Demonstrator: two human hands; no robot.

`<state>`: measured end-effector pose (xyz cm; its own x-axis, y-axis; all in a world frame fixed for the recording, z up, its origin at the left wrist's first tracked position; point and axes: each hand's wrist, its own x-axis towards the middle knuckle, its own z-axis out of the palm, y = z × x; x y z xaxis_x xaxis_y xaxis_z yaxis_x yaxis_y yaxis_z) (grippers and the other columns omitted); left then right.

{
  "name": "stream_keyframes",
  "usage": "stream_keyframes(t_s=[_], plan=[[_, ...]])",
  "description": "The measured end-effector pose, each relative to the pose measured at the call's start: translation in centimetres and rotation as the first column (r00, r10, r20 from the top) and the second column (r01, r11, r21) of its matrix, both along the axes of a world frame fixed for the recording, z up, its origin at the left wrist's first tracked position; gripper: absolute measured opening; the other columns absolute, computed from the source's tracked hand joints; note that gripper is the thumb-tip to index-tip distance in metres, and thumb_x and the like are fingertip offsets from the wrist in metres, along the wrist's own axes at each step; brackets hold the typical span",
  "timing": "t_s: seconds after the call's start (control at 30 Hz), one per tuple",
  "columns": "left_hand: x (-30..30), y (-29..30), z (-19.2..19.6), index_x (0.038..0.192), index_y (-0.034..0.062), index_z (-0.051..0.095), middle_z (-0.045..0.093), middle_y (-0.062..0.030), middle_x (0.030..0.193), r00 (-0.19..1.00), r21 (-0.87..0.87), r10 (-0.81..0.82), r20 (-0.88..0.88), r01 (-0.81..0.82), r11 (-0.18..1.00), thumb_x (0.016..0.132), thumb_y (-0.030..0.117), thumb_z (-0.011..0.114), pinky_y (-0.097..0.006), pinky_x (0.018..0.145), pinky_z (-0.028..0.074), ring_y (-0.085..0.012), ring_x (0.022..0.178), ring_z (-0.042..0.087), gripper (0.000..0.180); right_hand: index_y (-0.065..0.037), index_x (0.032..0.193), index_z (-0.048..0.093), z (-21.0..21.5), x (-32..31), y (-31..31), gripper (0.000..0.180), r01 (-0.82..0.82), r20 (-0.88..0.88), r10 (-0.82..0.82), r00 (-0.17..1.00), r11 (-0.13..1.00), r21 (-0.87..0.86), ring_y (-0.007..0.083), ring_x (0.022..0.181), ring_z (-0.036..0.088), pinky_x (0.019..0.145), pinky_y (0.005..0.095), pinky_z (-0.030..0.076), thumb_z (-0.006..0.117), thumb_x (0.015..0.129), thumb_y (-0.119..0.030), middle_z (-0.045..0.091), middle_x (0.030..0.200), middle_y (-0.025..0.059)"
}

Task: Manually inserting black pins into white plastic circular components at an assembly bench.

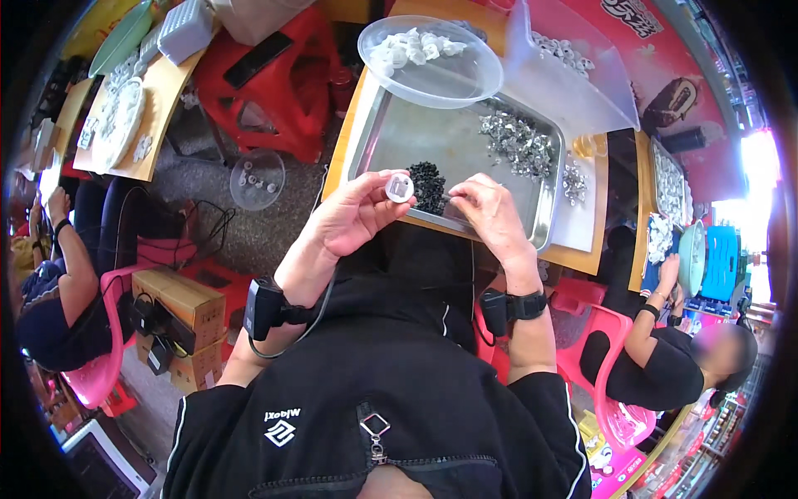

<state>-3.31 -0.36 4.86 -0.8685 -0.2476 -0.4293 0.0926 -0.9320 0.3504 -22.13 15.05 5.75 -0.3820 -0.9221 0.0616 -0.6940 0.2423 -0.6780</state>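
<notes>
The left hand [353,220] pinches a round white cap [400,188] at its two o'clock — black bits [427,188] lie in the tray [416,137] at the cap's three o'clock. The right hand [496,218] presses fingertips together — on what, I cannot tell.

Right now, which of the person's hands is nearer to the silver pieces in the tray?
Right: the right hand is on the person's side of the silver pieces. The left hand is farther off, left of the black pile.
</notes>
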Motion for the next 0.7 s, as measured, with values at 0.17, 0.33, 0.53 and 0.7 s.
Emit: stream_keyframes(t_s=[0.17, 0.33, 0.53, 0.7], plan=[[-0.1, -0.1, -0.5, 0.112, -0.0064, 0.054, 0.063, -0.0167, 0.1, 1.0, -0.011, -0.016, -0.006, 0.016, 1.0, 0.092, 0.018, 0.054, -0.028, 0.081, 0.055, -0.0239, 0.09, 0.065, 0.032, -0.003, 0.085, 0.064, -1.0, 0.2, -0.5, 0.011, -0.08, -0.125, 0.077, 0.989, 0.997, -0.021, 0.0297, 0.075, 0.061, 0.068, 0.0369, 0.049, 0.066, 0.074, -0.006, 0.061, 0.083, 0.0122], [-0.2, -0.2, -0.5, 0.112, -0.0064, 0.054, 0.063, -0.0159, 0.1, 1.0, 0.001, -0.017, 0.0, 0.017, 1.0, 0.092, 0.018, 0.054, -0.028, 0.081, 0.055, -0.0228, 0.09, 0.065, 0.032, -0.001, 0.085, 0.062, -1.5, -0.3, -0.6, 0.008, -0.036, -0.097, 0.029, 0.995, 0.996, -0.078, 0.0241, 0.072, 0.061, 0.065, 0.033, 0.049, 0.064, 0.078, -0.006, 0.059, 0.08, 0.0095], [-0.5, -0.1, -0.1, 0.113, -0.0062, 0.054, 0.063, -0.0153, 0.1, 1.0, 0.002, -0.005, 0.014, 0.005, 1.0, 0.092, 0.017, 0.054, -0.028, 0.081, 0.056, -0.0226, 0.09, 0.065, 0.031, 0.001, 0.083, 0.062, 0.5, 0.1, -0.2, 0.003, 0.274, 0.488, -0.278, 0.828, 0.958, 0.081, 0.0053, 0.066, 0.059, 0.052, 0.0227, 0.048, 0.063, 0.083, -0.002, 0.063, 0.076, 0.0041], [-1.0, 0.1, -0.2, 0.114, -0.0054, 0.054, 0.063, -0.015, 0.101, 0.999, 0.024, -0.03, -0.023, 0.031, 0.999, 0.091, 0.018, 0.055, -0.028, 0.081, 0.056, -0.0231, 0.091, 0.065, 0.032, 0.001, 0.092, 0.064, 1.1, 0.5, -0.6, 0.012, 0.396, 0.826, -0.089, 0.557, 0.903, -0.17, 0.0094, 0.073, 0.061, 0.067, 0.0222, 0.05, 0.064, 0.08, 0.002, 0.065, 0.083, 0.0046]])
